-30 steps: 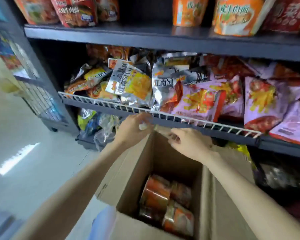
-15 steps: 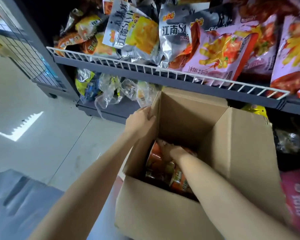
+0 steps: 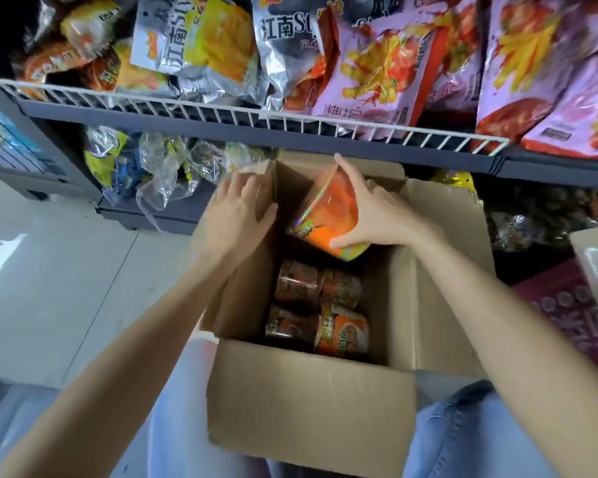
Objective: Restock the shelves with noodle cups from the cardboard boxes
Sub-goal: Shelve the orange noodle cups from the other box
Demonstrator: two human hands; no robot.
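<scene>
Above the cardboard box (image 3: 308, 401), the right hand (image 3: 377, 215) is gripping a noodle cup (image 3: 328, 215) (tilted) — the left hand (image 3: 237, 215) is pressing flat, fingers straight, against a flap.

The cardboard box (image 3: 308, 401) stands open at mid-frame, its mouth free from above. At the upper end of that mouth the right hand (image 3: 377, 215) holds an orange noodle cup (image 3: 328, 215) tilted, filling the room there. The left hand (image 3: 235, 219) lies flat on the left flap (image 3: 221, 305), covering that edge. Lower in the box, four cups (image 3: 321, 312) pack the bottom, with a dark gap to their right along the wall. Just above the box the wire rail (image 3: 256, 115) of the shelf overhangs, and snack bags (image 3: 370, 70) crowd it to the front. At lower left of the shelving, crumpled clear bags (image 3: 159, 167) fill the bottom shelf. The floor (image 3: 49, 270) at left lies open.
</scene>
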